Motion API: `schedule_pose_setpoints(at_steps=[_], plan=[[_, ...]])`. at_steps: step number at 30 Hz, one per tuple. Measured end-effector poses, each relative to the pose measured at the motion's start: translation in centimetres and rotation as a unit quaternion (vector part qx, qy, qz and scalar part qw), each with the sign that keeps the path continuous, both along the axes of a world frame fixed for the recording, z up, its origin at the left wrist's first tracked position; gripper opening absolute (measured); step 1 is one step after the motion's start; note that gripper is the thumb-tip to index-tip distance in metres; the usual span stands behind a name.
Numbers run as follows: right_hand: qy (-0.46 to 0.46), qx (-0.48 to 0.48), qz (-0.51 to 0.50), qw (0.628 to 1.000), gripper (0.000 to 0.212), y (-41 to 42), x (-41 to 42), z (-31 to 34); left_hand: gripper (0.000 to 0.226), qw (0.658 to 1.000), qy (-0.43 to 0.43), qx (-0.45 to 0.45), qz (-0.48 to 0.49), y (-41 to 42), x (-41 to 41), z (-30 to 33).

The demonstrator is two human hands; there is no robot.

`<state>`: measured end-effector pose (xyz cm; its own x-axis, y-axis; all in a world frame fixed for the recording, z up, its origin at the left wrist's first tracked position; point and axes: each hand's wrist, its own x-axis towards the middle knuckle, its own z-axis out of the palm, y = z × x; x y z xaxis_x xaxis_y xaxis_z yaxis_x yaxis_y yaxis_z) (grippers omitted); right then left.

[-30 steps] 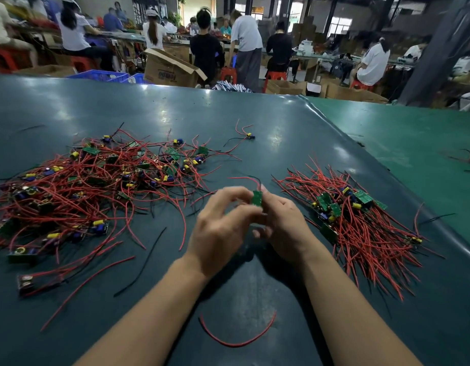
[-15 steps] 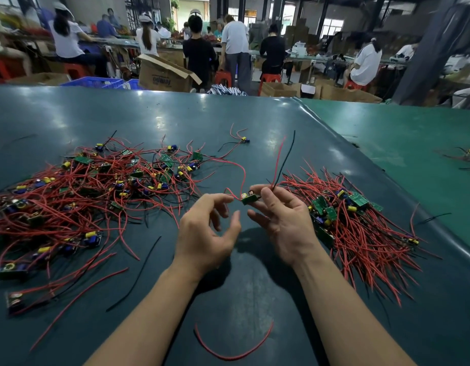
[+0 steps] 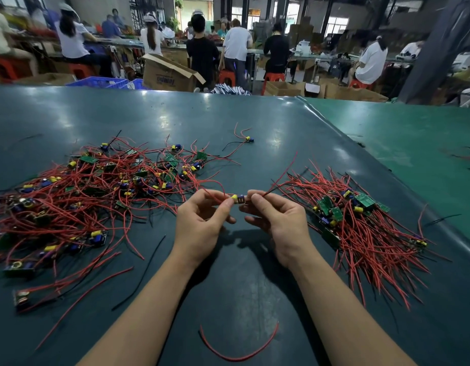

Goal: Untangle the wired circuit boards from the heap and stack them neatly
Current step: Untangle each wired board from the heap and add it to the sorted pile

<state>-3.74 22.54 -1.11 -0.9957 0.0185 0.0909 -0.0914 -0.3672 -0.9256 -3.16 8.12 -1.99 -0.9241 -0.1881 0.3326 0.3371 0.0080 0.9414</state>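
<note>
Holding one little circuit board (image 3: 239, 199) up between the tangled heap (image 3: 96, 191) and the sorted stack (image 3: 360, 220), we've got our left hand (image 3: 202, 223) and right hand (image 3: 277, 220) each pinching one end.

A dark green table (image 3: 255, 122) fills the frame. Beyond its far edge, upper centre, an open cardboard box (image 3: 169, 75) sits beside blue crates (image 3: 101, 81) (partly hidden). Seated people (image 3: 235, 46) on red stools (image 3: 273, 77) line the background.
</note>
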Motion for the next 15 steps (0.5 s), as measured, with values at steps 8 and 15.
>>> schedule_pose_setpoints(at_steps=[8, 15], plan=[[-0.053, -0.06, -0.027, 0.996, 0.01, -0.65, -0.35, 0.04, 0.008, 0.997, -0.019, 0.077, -0.026, 0.03, -0.45, 0.02], [-0.072, -0.039, -0.009, 0.997, 0.012, -0.58, -0.07, 0.17, 0.014, 0.998, -0.014, -0.029, -0.06, 0.33, -0.74, -0.26]])
